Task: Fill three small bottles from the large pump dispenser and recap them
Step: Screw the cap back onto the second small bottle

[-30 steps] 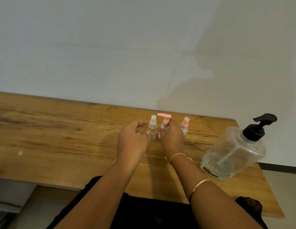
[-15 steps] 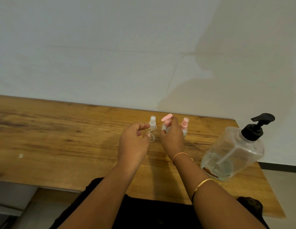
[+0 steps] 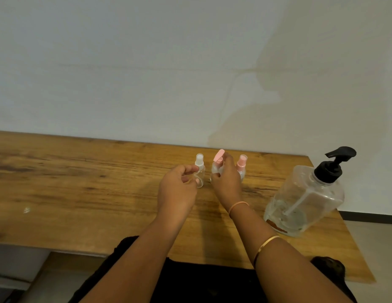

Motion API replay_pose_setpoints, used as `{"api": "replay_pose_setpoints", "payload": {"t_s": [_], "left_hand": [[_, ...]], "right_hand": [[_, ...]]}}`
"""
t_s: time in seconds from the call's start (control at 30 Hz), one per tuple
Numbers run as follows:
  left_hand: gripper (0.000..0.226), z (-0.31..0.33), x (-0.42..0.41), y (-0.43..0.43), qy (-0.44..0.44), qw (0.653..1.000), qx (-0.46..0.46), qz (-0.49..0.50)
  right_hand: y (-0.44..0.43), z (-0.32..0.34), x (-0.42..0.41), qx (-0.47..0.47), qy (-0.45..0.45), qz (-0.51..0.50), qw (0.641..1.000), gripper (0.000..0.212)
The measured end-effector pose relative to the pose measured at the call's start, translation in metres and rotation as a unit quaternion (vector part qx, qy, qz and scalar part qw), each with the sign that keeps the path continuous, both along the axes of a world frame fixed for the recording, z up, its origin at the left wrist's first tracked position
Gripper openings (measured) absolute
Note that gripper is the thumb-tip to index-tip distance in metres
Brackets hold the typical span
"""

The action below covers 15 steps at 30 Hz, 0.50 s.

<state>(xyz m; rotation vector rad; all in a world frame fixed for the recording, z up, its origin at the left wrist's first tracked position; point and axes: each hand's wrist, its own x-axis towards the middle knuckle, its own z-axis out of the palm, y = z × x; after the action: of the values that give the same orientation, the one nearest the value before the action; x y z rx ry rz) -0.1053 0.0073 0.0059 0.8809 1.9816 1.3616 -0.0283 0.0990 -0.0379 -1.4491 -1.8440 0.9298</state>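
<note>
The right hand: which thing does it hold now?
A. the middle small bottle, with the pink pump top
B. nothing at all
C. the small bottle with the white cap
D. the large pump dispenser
A: the right hand curls its fingers round the middle small bottle, its pink pump top showing above them; the left hand pinches the white-capped small bottle, and the large pump dispenser stands untouched.

Middle bottle's (image 3: pixel 216 165) body behind the right hand (image 3: pixel 226 183)
</note>
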Motion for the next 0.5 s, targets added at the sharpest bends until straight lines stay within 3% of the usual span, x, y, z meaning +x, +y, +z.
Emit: {"api": "replay_pose_setpoints", "payload": {"t_s": [0.2, 0.5], "left_hand": [[0.031, -0.01, 0.004, 0.007, 0.018, 1.0, -0.013, 0.009], [0.057, -0.028, 0.0, 0.025, 0.055, 0.996, -0.073, 0.01]], "right_hand": [[-0.022, 0.007, 0.01, -0.021, -0.021, -0.003, 1.0, 0.064], [-0.053, 0.035, 0.042, -0.014, 0.005, 0.022, 1.0, 0.045]]}}
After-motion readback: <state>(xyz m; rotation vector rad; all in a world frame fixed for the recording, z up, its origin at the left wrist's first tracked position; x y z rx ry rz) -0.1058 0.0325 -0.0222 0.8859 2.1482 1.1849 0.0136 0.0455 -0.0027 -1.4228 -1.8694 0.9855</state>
